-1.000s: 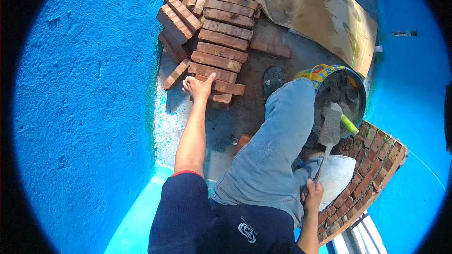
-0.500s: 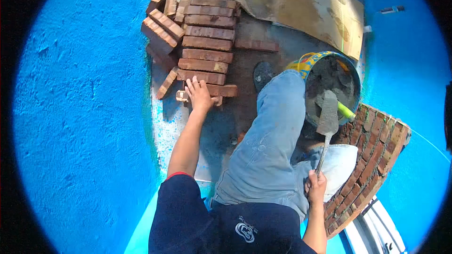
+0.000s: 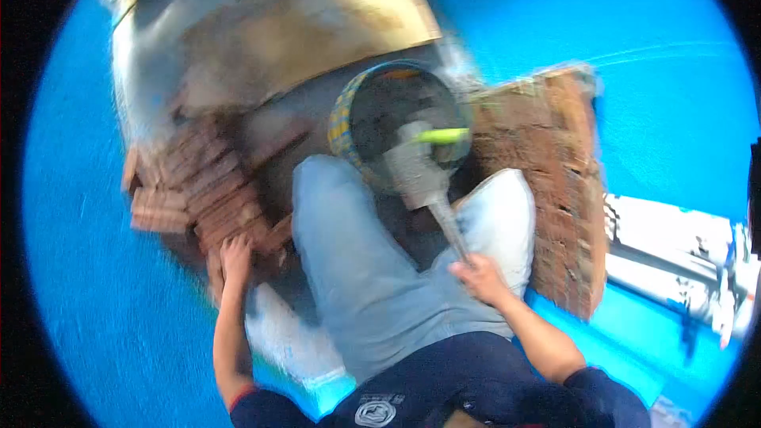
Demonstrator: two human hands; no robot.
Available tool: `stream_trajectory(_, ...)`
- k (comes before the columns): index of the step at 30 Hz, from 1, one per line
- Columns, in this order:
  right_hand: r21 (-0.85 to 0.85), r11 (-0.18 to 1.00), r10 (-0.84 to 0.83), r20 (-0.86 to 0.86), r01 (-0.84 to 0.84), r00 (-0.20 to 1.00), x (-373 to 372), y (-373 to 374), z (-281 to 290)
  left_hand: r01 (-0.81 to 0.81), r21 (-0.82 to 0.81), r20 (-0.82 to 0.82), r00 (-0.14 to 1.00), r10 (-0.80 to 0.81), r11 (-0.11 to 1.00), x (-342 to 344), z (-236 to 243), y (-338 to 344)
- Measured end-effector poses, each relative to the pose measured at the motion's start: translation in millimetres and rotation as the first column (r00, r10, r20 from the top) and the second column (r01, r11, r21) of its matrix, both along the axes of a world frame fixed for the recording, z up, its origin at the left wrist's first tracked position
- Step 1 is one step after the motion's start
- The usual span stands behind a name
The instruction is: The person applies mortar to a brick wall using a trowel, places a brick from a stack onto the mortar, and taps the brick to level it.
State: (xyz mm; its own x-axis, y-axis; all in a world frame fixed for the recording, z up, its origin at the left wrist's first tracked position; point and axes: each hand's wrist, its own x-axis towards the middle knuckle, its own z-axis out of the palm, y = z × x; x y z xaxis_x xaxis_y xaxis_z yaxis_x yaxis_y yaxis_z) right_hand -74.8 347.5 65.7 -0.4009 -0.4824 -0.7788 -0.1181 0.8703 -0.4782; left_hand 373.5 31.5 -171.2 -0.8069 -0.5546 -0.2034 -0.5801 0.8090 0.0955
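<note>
My left hand (image 3: 236, 261) rests on the near end of a row of red bricks (image 3: 214, 174), its fingers stretched over the end brick. Motion blur softens the contact, but I see no brick lifted. My right hand (image 3: 481, 279) is closed round the handle of a trowel (image 3: 420, 178). The trowel's blade is coated in grey mortar and tilts over the near rim of a round bucket (image 3: 341, 123), patterned yellow and blue. Wet-looking grey mortar (image 3: 380, 107) lies inside the bucket. A bright yellow-green handle (image 3: 442, 135) sticks out over its right side.
A low brick wall (image 3: 547, 190) stands right of the bucket, close to my knee. Blue walls (image 3: 87, 230) rise on both sides. Beyond the bucket lies a stained tan sheet (image 3: 309, 32). White objects (image 3: 674, 238) stand at the far right.
The view has swung right, so bricks and bucket appear farther left. My left hand stays at the brick row's near end. The trowel is still in my right hand, by the bucket's near rim.
</note>
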Motion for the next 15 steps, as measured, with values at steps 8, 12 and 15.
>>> stream_trajectory(8,-0.22,0.974,-0.057,0.017,0.059,0.998,-2,12,45,-0.209,0.407,0.088,0.978,0.189,0.889,-86,60,-10)
stream_trajectory(12,-0.433,0.901,-0.044,-0.038,0.023,0.998,6,18,31,-0.426,0.786,-0.001,0.725,0.689,0.449,-31,113,-52)
stream_trajectory(15,-0.512,0.847,-0.174,-0.008,0.145,0.985,-1,49,55,-0.473,0.695,-0.129,0.659,0.741,0.542,-57,234,-35)
